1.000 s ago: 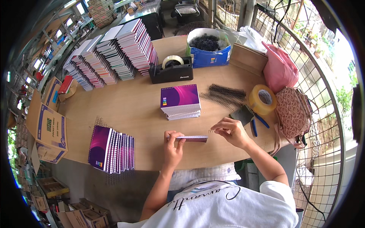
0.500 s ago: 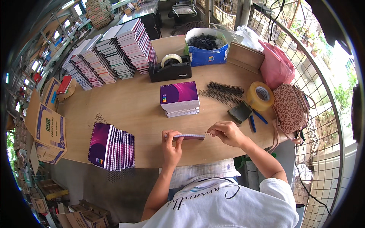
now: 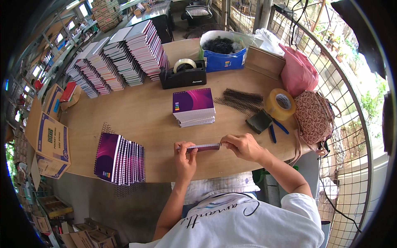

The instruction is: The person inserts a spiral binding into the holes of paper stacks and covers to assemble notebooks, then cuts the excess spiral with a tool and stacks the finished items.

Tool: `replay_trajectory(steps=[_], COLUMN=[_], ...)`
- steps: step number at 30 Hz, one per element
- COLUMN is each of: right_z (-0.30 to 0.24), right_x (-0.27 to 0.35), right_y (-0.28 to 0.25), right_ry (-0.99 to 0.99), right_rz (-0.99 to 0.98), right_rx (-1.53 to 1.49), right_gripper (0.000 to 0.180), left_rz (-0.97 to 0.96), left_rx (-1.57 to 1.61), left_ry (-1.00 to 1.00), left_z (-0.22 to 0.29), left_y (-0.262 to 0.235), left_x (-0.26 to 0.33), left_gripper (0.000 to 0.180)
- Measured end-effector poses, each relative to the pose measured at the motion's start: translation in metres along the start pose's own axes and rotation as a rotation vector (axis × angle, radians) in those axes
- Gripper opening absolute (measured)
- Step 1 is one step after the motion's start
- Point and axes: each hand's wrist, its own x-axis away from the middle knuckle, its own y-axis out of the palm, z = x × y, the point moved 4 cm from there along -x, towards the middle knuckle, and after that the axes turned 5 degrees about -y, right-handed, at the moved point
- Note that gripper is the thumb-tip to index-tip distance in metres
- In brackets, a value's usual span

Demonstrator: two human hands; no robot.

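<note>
On our side of the notebook stack (image 3: 193,103), we grip a slim notebook (image 3: 208,147) by its left end in the left hand (image 3: 185,157), its long axis running left to right toward the right hand (image 3: 242,146), whose fingers pinch a mostly hidden wire coil (image 3: 221,144) at its right end.

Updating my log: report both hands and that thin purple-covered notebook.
Left hand gripping notebook, left end. Right hand pinching dark wire coil at right end. No obstruction visible.
</note>
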Motion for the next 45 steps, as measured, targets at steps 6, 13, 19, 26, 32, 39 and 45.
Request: replay_trajectory(steps=[6,13,19,26,32,39,45], right_z=[-0.01,0.031,0.036,0.024,0.03,0.025,0.025], right_x=[-0.006,0.022,0.026,-0.011,-0.012,-0.011,-0.008], right_y=[0.009,-0.04,-0.074,-0.023,-0.031,-0.025,-0.029], right_ry=[-0.013,0.371,0.127,0.092,0.098,0.02,0.007], right_rz=[-0.074,0.228,0.35,-0.3,-0.139,-0.224,-0.205], right_rx=[0.291,0.678,0.476,-0.463,-0.575,-0.549,-0.869], right_gripper=[0.027,0.059,0.042,0.051,0.051,0.049,0.043], left_rz=[-0.015,-0.024,-0.065,-0.131,-0.15,-0.191,-0.217], left_rx=[-0.013,-0.03,-0.097,-0.047,-0.03,0.019,0.053], left_ry=[-0.01,0.042,0.047,0.08,0.055,0.071,0.05], left_z=[0.003,-0.009,0.004,0.007,0.004,0.008,0.009], left_y=[0.001,-0.017,-0.006,0.01,0.016,0.033,0.038], left_x=[0.001,0.002,-0.005,-0.012,-0.011,-0.008,-0.006], left_gripper=[0.02,0.026,0.046,0.05,0.057,0.061,0.064])
